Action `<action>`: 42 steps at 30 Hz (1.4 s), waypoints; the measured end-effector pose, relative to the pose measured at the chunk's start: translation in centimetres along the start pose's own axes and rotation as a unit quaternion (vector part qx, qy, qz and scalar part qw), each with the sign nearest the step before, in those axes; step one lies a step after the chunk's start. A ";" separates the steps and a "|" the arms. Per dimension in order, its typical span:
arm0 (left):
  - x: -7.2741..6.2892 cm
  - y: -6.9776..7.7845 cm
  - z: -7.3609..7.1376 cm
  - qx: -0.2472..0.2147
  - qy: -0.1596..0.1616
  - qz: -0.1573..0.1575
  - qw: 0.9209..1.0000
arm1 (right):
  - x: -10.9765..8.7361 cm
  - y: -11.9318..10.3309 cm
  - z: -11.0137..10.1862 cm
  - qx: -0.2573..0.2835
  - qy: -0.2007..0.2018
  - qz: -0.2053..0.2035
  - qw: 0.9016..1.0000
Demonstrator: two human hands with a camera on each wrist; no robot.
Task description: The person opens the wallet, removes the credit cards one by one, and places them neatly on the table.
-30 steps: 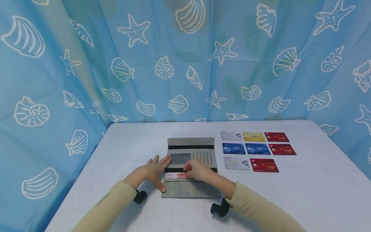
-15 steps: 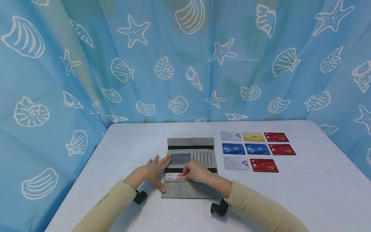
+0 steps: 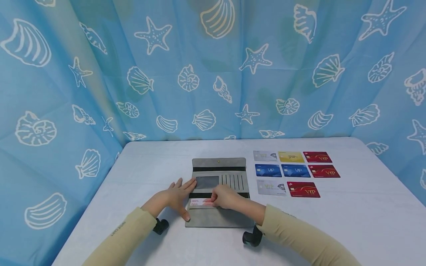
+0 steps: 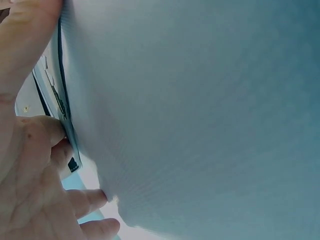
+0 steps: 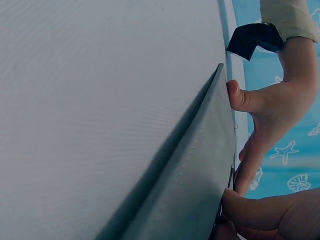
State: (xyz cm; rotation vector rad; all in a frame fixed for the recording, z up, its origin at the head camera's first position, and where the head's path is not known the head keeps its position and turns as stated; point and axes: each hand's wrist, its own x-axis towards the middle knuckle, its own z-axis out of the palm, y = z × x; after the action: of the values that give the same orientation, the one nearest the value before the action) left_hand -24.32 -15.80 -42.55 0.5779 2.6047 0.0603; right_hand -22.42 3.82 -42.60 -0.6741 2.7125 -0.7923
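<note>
An open grey wallet lies flat on the white table in the head view, its clear window and row of card slots facing up. A pink and white banknote sticks partly out of the long pocket in the lower half. My right hand pinches the banknote between thumb and curled fingers, hiding its right part. With spread fingers, my left hand rests along the wallet's left edge. In the right wrist view, the right thumb is right at the wallet's pocket.
To the right of the wallet lie several VIP cards in rows: silver, gold, blue and red. A blue shell-print curtain hangs behind and beside the table. Small black cameras sit at both wrists.
My right hand has shifted very slightly along the pocket, and its forearm has moved a little to the right. The left hand, wallet and cards stay in place.
</note>
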 end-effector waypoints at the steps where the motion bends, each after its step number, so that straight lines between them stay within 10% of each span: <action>1: 0.0 0.0 0.0 0.000 0.000 0.000 1.000 | 0.0 0.0 0.0 0.002 -0.001 0.003 1.000; 42: 0.0 0.1 -0.1 -0.002 -0.007 -0.009 1.000 | 0.3 0.3 0.1 0.097 -0.005 0.067 0.993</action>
State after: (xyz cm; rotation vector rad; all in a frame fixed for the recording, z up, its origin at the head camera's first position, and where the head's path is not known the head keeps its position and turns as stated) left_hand -24.29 -15.69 -42.40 0.5516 2.5947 0.0560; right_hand -22.76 3.82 -42.83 -0.4472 2.5938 -0.9989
